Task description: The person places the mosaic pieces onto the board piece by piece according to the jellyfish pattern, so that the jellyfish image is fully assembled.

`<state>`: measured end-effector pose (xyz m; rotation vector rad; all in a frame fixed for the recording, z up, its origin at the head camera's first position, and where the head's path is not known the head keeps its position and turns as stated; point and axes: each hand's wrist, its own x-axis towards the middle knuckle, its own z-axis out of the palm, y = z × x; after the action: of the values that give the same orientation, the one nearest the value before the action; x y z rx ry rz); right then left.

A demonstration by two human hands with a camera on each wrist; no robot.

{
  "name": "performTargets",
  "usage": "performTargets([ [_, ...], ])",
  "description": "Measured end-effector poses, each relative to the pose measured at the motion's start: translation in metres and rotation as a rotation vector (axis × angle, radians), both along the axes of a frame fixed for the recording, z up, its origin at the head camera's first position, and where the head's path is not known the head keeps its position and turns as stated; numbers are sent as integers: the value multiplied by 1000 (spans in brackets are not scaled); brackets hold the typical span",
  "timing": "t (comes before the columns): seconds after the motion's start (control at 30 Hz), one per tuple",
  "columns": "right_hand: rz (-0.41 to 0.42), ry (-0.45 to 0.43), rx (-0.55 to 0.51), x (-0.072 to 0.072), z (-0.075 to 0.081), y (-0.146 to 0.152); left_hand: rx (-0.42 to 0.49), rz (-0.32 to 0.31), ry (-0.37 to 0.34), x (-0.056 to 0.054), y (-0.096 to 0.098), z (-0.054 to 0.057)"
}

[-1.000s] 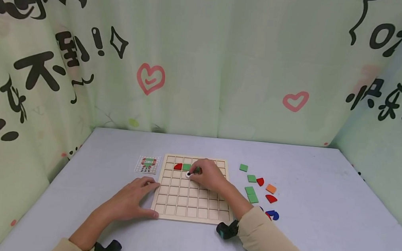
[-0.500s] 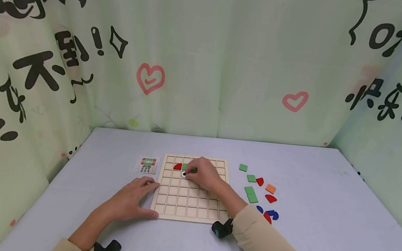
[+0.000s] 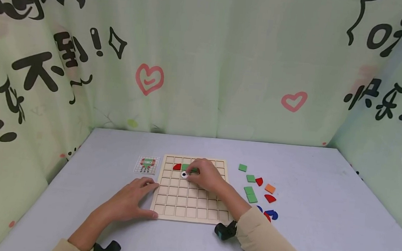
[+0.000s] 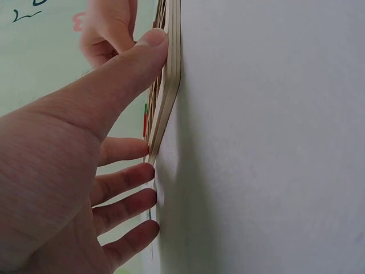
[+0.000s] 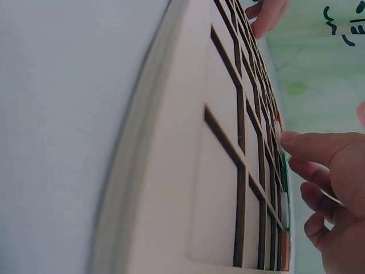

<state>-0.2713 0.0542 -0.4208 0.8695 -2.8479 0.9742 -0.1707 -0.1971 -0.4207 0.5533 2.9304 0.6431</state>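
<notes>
A round white tile with a black dot (image 3: 184,174), like an eye, lies in a cell of the wooden grid board (image 3: 187,202). My right hand (image 3: 206,174) reaches over the board, thumb and fingertips at that tile's right edge. The right wrist view shows the thumb (image 5: 308,145) touching the board. Above the eye tile, a red quarter-round tile (image 3: 177,167) and a green square tile (image 3: 184,167) fill cells; the hand partly covers more green. My left hand (image 3: 131,201) rests along the board's left edge, fingers spread and thumb (image 4: 142,54) at the near corner.
A small card with a gridded robot figure (image 3: 146,165) lies left of the board. To the right are loose green squares (image 3: 250,194), red pieces (image 3: 270,198), an orange tile (image 3: 270,188) and blue pieces (image 3: 274,215), some partly behind the right sleeve.
The right hand brought the eye tile slightly left into the cell under the green square. Its fingertips have since shifted to the tile's right side, leaving it visible. The left hand stays put.
</notes>
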Motion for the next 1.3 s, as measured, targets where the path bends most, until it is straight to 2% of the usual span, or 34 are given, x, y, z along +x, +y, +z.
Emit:
performTargets([
  [0.57, -82, -27, -38, 10, 5, 40, -3, -1, 14, 1, 0, -2],
  [0.97, -206, -61, -29, 22, 7, 77, -4, -9, 26, 1, 1, -2],
  [1.3, -268, -31, -5, 29, 5, 102, -4, -15, 26, 1, 1, -2],
])
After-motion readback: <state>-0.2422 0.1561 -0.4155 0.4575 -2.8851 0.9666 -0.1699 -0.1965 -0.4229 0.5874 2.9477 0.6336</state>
